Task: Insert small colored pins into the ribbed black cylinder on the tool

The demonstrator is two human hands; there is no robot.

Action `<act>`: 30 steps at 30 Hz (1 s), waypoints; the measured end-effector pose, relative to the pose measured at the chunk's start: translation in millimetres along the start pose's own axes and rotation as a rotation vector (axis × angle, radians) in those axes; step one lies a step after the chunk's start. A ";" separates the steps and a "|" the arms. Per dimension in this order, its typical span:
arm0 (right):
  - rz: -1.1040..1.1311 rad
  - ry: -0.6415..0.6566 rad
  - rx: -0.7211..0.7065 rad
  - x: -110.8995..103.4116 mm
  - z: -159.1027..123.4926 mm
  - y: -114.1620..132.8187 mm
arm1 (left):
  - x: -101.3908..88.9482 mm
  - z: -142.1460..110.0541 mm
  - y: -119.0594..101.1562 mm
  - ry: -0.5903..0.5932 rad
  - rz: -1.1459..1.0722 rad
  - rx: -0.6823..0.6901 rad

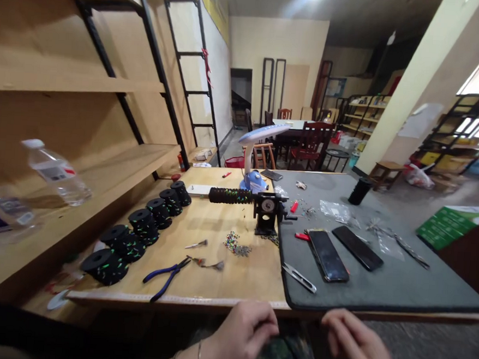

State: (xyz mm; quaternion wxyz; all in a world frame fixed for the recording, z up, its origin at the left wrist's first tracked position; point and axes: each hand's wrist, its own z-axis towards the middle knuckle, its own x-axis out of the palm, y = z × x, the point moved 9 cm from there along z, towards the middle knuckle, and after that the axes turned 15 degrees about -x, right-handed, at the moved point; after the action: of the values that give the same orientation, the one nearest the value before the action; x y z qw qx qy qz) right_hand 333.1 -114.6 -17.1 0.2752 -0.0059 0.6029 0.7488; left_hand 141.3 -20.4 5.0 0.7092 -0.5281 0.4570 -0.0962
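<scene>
My left hand [247,333] is at the front table edge, fingers curled into a pinch. My right hand [359,346] is further right, below the grey mat's edge, its fingers pressed together. Anything in either hand is too small or hidden to make out. Blue-handled pliers [167,278] lie left of my left hand, and thread snips [299,278] lie on the mat between and beyond my hands. Further back stands a black cranked device [267,214] beside a black, green-flecked foam roll [230,196]. Small coloured beads [232,242] and metal bits [242,251] are heaped nearer.
Several black foam spools [104,266] line the table's left side by a shelf with plastic bottles [57,172]. A blue lamp [256,180] stands behind the device. Two phones [328,256], plastic bags [336,211] and tweezers [411,250] lie on the grey mat [363,289].
</scene>
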 end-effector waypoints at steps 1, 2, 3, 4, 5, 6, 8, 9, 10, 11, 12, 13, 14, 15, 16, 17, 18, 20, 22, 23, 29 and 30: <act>0.039 -0.132 0.059 -23.1 2.3 -17.6 | -2.7 0.1 8.7 -0.016 -0.065 -0.100; 0.063 -0.315 0.111 -49.4 0.2 -35.3 | -4.3 -0.3 16.5 -0.032 -0.118 -0.174; 0.082 -0.497 0.152 -72.2 -6.3 -51.1 | -5.6 -0.7 23.1 -0.052 -0.157 -0.225; 0.084 -0.665 0.183 -89.4 -16.4 -63.8 | -6.6 -1.0 28.2 -0.075 -0.180 -0.255; 0.082 -0.784 0.217 -97.3 -27.4 -73.2 | -7.6 -1.0 32.0 -0.097 -0.187 -0.272; 0.096 -0.829 0.251 -94.3 -36.1 -79.6 | -8.3 -0.9 34.5 -0.118 -0.182 -0.277; 0.156 -0.714 0.327 -57.8 -44.6 -83.8 | -8.7 -0.4 36.0 -0.155 -0.145 -0.264; 0.234 -0.570 0.369 -25.1 -45.0 -82.4 | -8.5 -0.4 35.2 -0.173 -0.115 -0.245; 0.329 -0.440 0.400 10.4 -45.5 -77.5 | -7.8 -0.7 33.2 -0.191 -0.080 -0.215; 0.425 -0.350 0.403 42.9 -44.7 -69.1 | -6.5 -1.3 30.4 -0.205 -0.044 -0.176; 0.515 -0.290 0.396 71.0 -42.0 -59.6 | -4.6 -2.3 27.0 -0.216 -0.007 -0.129; 0.603 -0.239 0.403 95.3 -37.7 -51.5 | -2.3 -3.8 23.2 -0.223 0.029 -0.074; 0.687 -0.197 0.415 114.5 -31.8 -44.6 | 0.1 -5.7 19.4 -0.228 0.060 -0.017; 0.741 -0.239 0.428 121.9 -25.3 -41.5 | 2.3 -7.8 16.4 -0.232 0.087 0.035; 0.781 -0.289 0.435 124.1 -17.9 -39.7 | 4.1 -9.7 14.7 -0.237 0.113 0.075; 0.806 -0.328 0.429 122.8 -10.0 -38.1 | 5.2 -11.3 14.1 -0.246 0.140 0.104; 0.815 -0.364 0.417 118.7 -2.5 -36.9 | 5.7 -12.6 14.3 -0.257 0.166 0.125; 0.821 -0.403 0.397 110.1 9.0 -34.9 | 6.0 -14.0 16.5 -0.278 0.211 0.146; 0.821 -0.410 0.387 105.2 15.2 -32.9 | 5.8 -14.3 18.7 -0.294 0.237 0.162; 0.825 -0.406 0.384 104.6 16.7 -31.7 | 5.8 -14.1 19.8 -0.299 0.243 0.169; 0.862 -0.416 0.384 104.7 21.0 -27.3 | 8.7 -10.7 24.6 -0.315 0.267 0.202; 0.864 -0.421 0.385 103.6 22.3 -27.3 | 9.5 -10.1 25.8 -0.316 0.273 0.203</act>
State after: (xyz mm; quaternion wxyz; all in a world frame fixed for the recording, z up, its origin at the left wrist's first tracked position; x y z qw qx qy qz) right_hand 263.8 -49.1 -70.8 0.0522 0.4452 0.6086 0.6547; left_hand 130.2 -22.0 -22.0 0.8279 -0.3960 0.3952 0.0390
